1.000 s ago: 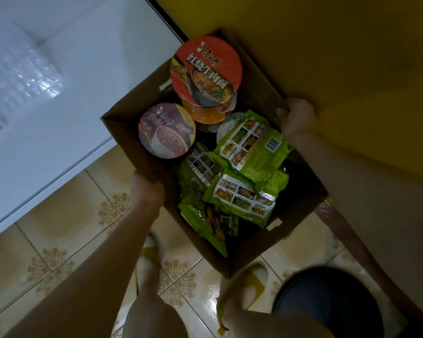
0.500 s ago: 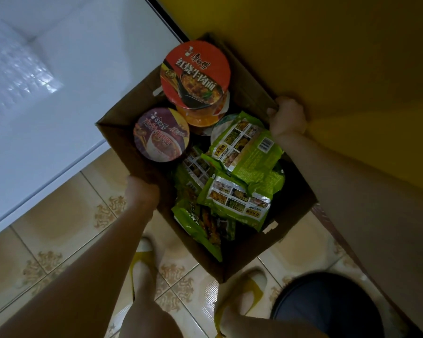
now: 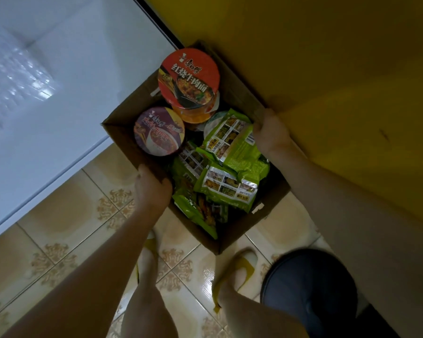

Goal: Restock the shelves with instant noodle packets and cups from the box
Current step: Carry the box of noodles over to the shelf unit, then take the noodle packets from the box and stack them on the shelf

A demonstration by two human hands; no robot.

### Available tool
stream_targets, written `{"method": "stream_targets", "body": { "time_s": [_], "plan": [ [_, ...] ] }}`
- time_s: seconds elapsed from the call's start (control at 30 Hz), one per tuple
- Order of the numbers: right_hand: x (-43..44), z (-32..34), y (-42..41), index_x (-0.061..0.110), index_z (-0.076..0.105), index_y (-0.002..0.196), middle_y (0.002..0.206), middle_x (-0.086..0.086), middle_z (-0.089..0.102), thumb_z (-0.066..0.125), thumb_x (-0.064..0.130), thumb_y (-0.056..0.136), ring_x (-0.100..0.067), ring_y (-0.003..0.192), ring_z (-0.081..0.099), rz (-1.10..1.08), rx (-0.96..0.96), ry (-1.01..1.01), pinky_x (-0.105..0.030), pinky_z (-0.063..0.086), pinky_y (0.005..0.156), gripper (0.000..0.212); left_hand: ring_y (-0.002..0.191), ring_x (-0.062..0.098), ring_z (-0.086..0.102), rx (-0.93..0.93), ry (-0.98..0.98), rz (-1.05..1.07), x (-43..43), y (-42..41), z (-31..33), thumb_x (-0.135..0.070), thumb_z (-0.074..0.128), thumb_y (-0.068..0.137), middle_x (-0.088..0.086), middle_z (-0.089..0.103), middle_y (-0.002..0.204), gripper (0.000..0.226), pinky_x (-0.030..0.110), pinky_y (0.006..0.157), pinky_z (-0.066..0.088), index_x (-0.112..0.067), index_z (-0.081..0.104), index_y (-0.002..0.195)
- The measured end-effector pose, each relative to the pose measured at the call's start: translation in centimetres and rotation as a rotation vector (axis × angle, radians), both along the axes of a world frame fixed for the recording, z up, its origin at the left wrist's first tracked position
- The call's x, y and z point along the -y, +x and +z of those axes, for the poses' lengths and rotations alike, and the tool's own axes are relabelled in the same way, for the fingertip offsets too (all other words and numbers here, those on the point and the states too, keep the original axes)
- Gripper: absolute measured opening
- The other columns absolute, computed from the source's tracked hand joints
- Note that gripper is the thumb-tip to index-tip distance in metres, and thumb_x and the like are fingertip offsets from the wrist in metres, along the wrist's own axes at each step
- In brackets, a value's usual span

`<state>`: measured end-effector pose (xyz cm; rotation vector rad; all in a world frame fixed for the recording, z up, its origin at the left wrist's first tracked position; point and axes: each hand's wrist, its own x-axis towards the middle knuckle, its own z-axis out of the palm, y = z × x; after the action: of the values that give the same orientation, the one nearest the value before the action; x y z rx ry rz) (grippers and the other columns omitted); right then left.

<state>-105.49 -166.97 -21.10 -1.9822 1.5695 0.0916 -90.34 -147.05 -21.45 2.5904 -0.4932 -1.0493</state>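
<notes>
Left of the box I see a big white top, smooth and shiny. Below the box on that side is the tiled floor, tan with curly brown shapes.

My left hand holds the box's left wall. Its fingers are curled tight on the cardboard.

The brown box is open at the top and sits between my two hands. I cannot tell if it touches the floor. Under the box's near corner I see two feet in yellow and white slippers.

Inside the box, at the left, a noodle cup with a purple lid stands up. Just past it, at the far corner of the box, a cup with a red lid sits higher, on top of an orange cup. A white lid peeks out beside them, partly under a packet.

The near and right part of the box is full of green noodle packets. They lie in a loose pile, some on top of others.

My right hand grips the box's right wall. Its fingers are bent over the rim, next to the top packet.

Right of the box is a flat yellow wall. Below the box on that side is a dark round thing. I cannot tell what it is.
</notes>
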Motion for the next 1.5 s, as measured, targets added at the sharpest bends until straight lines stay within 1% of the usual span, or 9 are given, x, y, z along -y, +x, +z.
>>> {"method": "stream_targets", "body": {
  "time_s": [0.13, 0.27, 0.4, 0.77, 0.9, 1.03, 1.17, 1.37, 1.5],
  "plan": [
    [-3.7, 2.3, -1.2, 0.005, 0.038, 0.136, 0.123, -0.021, 0.057, 0.046, 0.018, 0.097, -0.036, 0.101, 0.06, -0.011, -0.045, 0.095, -0.037, 0.048, 0.079, 0.042, 0.114, 0.04, 0.047, 0.026, 0.004, -0.445, -0.9, -0.3, 2.2, -0.011, 0.055, 0.087, 0.023, 0.044, 0.128, 0.046, 0.045, 0.094, 0.041, 0.004, 0.042, 0.128],
    [-8.3, 3.1, -2.2, 0.007, 0.037, 0.138, 0.139, -0.017, 0.042, 0.048, 0.021, 0.096, -0.034, 0.124, 0.045, -0.047, -0.121, 0.193, -0.039, 0.041, 0.098, 0.046, 0.121, 0.033, 0.045, -0.024, -0.021, -0.887, -2.3, 0.3, 2.1, -0.013, 0.057, 0.086, 0.019, 0.044, 0.134, 0.043, 0.038, 0.099, 0.039, -0.002, 0.049, 0.128],
    [-11.7, 2.3, -2.5, 0.009, 0.037, 0.137, 0.139, -0.015, 0.041, 0.052, 0.022, 0.093, -0.033, 0.128, 0.04, -0.052, -0.205, 0.178, -0.04, 0.041, 0.098, 0.048, 0.131, 0.025, 0.036, -0.043, -0.022, -1.177, -2.9, 0.6, 0.8, -0.02, 0.054, 0.089, 0.011, 0.041, 0.14, 0.042, 0.032, 0.104, 0.034, -0.008, 0.049, 0.129],
    [-12.0, -4.3, -0.6, 0.019, 0.016, 0.146, 0.155, -0.018, 0.006, 0.059, 0.012, 0.088, -0.037, 0.142, 0.011, -0.052, -0.276, 0.018, -0.045, 0.022, 0.114, 0.073, 0.127, 0.022, 0.038, -0.114, 0.064, -1.447, 0.1, -0.4, -5.7, -0.033, 0.064, 0.084, 0.005, 0.045, 0.135, 0.056, 0.035, 0.104, 0.036, -0.014, 0.045, 0.133],
    [-11.4, -6.7, -0.1, 0.023, 0.012, 0.147, 0.156, -0.017, -0.001, 0.061, 0.001, 0.083, -0.039, 0.142, 0.011, -0.083, -0.277, -0.019, -0.047, 0.029, 0.112, 0.083, 0.125, 0.023, 0.041, -0.234, 0.053, -1.497, 0.8, -0.6, -7.3, -0.031, 0.06, 0.088, 0.006, 0.048, 0.133, 0.05, 0.037, 0.104, 0.036, -0.018, 0.047, 0.135],
    [-11.1, -7.0, -0.2, 0.024, 0.022, 0.145, 0.156, -0.014, 0.006, 0.054, -0.002, 0.086, -0.037, 0.14, 0.02, -0.133, -0.221, -0.067, -0.047, 0.044, 0.1, 0.072, 0.12, 0.025, 0.043, -0.164, -0.015, -1.546, 0.5, -0.5, -7.9, -0.032, 0.05, 0.093, 0.007, 0.056, 0.124, 0.038, 0.036, 0.1, 0.036, -0.017, 0.053, 0.128],
    [-10.9, -5.4, -0.4, 0.02, 0.03, 0.142, 0.155, -0.015, 0.014, 0.049, 0.014, 0.093, -0.036, 0.136, 0.03, -0.148, -0.152, -0.08, -0.045, 0.046, 0.095, 0.053, 0.121, 0.028, 0.04, -0.071, -0.069, -1.55, -0.5, -0.4, -6.9, -0.031, 0.049, 0.093, 0.01, 0.055, 0.124, 0.038, 0.038, 0.102, 0.036, -0.013, 0.054, 0.126],
    [-10.5, -0.6, 0.0, 0.01, 0.036, 0.137, 0.143, -0.017, 0.032, 0.043, 0.026, 0.096, -0.039, 0.111, 0.054, -0.16, -0.107, -0.091, -0.042, 0.047, 0.082, 0.045, 0.086, 0.04, 0.06, 0.041, -0.259, -1.427, -0.9, 0.4, -2.1, -0.018, 0.069, 0.08, 0.017, 0.068, 0.088, 0.022, 0.043, 0.071, 0.05, -0.005, 0.069, 0.098],
    [-10.2, 4.8, -0.1, 0.008, 0.039, 0.134, 0.13, -0.014, 0.048, 0.042, 0.026, 0.097, -0.038, 0.102, 0.057, -0.135, -0.104, -0.121, -0.04, 0.045, 0.074, 0.042, 0.061, 0.034, 0.063, 0.158, -0.314, -1.396, -0.5, 0.2, 4.5, -0.028, 0.058, 0.074, 0.008, 0.069, 0.067, 0.022, 0.033, 0.042, 0.051, -0.012, 0.072, 0.08]
  ]
}}
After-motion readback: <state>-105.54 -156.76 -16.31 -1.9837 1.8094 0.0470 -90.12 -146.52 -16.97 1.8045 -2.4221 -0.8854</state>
